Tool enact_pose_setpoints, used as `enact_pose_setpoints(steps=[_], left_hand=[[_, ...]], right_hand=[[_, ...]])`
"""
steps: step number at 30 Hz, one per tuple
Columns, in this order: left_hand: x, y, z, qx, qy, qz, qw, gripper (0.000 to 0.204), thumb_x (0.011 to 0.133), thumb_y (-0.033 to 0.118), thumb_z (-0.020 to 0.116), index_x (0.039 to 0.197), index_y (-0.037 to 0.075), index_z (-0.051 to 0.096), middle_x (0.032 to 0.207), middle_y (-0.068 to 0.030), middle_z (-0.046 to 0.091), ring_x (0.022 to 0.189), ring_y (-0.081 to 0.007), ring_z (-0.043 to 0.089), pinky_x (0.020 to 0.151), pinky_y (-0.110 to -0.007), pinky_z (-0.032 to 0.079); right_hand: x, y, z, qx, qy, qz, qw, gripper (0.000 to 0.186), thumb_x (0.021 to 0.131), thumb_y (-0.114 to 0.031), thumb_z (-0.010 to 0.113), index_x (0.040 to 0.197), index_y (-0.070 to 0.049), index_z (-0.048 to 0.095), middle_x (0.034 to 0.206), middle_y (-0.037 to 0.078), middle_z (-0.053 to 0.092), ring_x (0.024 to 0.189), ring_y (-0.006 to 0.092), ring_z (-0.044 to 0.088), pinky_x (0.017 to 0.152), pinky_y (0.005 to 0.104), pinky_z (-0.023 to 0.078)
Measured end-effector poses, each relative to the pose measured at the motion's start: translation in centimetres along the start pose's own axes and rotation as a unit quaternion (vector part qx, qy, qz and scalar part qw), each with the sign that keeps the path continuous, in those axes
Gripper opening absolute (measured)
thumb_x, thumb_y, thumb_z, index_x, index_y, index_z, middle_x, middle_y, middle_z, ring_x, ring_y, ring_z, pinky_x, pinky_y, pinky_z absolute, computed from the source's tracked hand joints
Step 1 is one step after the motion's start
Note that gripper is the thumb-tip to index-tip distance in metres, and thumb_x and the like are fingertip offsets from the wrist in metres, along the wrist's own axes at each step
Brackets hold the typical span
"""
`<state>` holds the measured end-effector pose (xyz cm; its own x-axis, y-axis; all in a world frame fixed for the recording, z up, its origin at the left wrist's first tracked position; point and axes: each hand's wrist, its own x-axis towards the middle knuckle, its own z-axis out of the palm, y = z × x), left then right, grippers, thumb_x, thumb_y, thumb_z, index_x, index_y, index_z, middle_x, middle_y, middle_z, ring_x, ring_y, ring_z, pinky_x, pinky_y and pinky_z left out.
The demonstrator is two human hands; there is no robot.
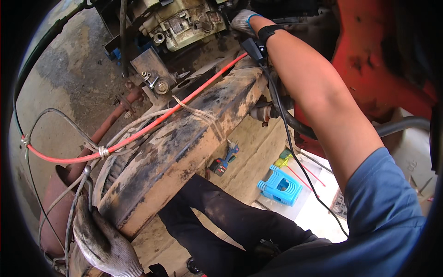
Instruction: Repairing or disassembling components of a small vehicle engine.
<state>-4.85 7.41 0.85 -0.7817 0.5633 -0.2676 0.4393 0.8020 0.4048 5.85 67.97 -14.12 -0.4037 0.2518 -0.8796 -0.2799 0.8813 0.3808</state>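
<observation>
At the lower left my left hand [108, 244], in a dirty white knit glove, is closed beside the loose cables. A slim metal tool with a rounded end [87, 171] rises from its fingers; its exact kind is unclear. My right hand [243, 22], gloved with a blue cuff edge, reaches up beside the greasy metal engine block [184, 25]. Its fingers are hidden there, so any hold is out of sight. A red hose [182, 104] runs across the rusty beam [184, 152], tied to grey cables [64, 115] at the left.
A bracket [152, 69] carries loose bolts and nuts. Below the beam lies a blue cordless power tool [224, 161]. A bright blue plastic case [280, 185] sits lower right, near a yellow-green item [283, 159]. A black cord [295, 147] hangs by my right arm; red panels [369, 60] stand right.
</observation>
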Motion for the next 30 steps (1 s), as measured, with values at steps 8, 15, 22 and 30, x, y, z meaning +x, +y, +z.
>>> enact_pose_setpoints(steps=[8, 15, 22, 30], left_hand=[[-0.1, -0.1, 0.0, 0.028, -0.008, 0.009, 1.000, 0.030, 0.105, 0.007, 0.052, 0.132, 0.000, 0.064, 0.121, -0.0144, 0.069, 0.108, -0.0263, 0.066, 0.098, -0.037, 0.049], [-0.1, 0.0, 0.1, 0.009, -0.008, -0.008, 1.000, 0.031, 0.105, 0.008, 0.052, 0.132, 0.000, 0.063, 0.122, -0.0145, 0.069, 0.110, -0.0262, 0.066, 0.098, -0.037, 0.049], [-0.1, -0.2, -0.1, 0.016, -0.015, -0.004, 1.000, 0.030, 0.105, 0.007, 0.052, 0.131, -0.001, 0.064, 0.122, -0.0148, 0.069, 0.108, -0.0263, 0.066, 0.097, -0.037, 0.049], [0.0, 0.0, 0.0, 0.000, -0.012, -0.005, 1.000, 0.030, 0.105, 0.006, 0.052, 0.131, -0.001, 0.064, 0.122, -0.0152, 0.069, 0.110, -0.0261, 0.066, 0.099, -0.037, 0.049]], right_hand=[[0.9, 0.4, 0.4, 0.108, -0.017, 0.124, 0.986, 0.033, 0.091, -0.021, 0.060, 0.117, -0.006, 0.072, 0.125, 0.019, 0.070, 0.104, 0.0392, 0.070, 0.091, 0.0430, 0.055], [1.5, 1.1, 2.4, 0.012, -0.030, 0.022, 0.999, 0.041, 0.097, -0.031, 0.055, 0.119, 0.001, 0.069, 0.129, 0.021, 0.068, 0.111, 0.0411, 0.068, 0.097, 0.0464, 0.053], [3.8, 0.4, 2.7, 0.220, 0.030, 0.217, 0.951, 0.037, 0.095, -0.031, 0.056, 0.122, -0.010, 0.070, 0.133, 0.019, 0.066, 0.118, 0.0412, 0.065, 0.098, 0.0473, 0.052], [0.3, 0.3, 0.2, 0.107, -0.010, 0.093, 0.990, 0.031, 0.089, -0.023, 0.058, 0.111, -0.011, 0.077, 0.118, 0.016, 0.072, 0.107, 0.0358, 0.070, 0.090, 0.0435, 0.056]])
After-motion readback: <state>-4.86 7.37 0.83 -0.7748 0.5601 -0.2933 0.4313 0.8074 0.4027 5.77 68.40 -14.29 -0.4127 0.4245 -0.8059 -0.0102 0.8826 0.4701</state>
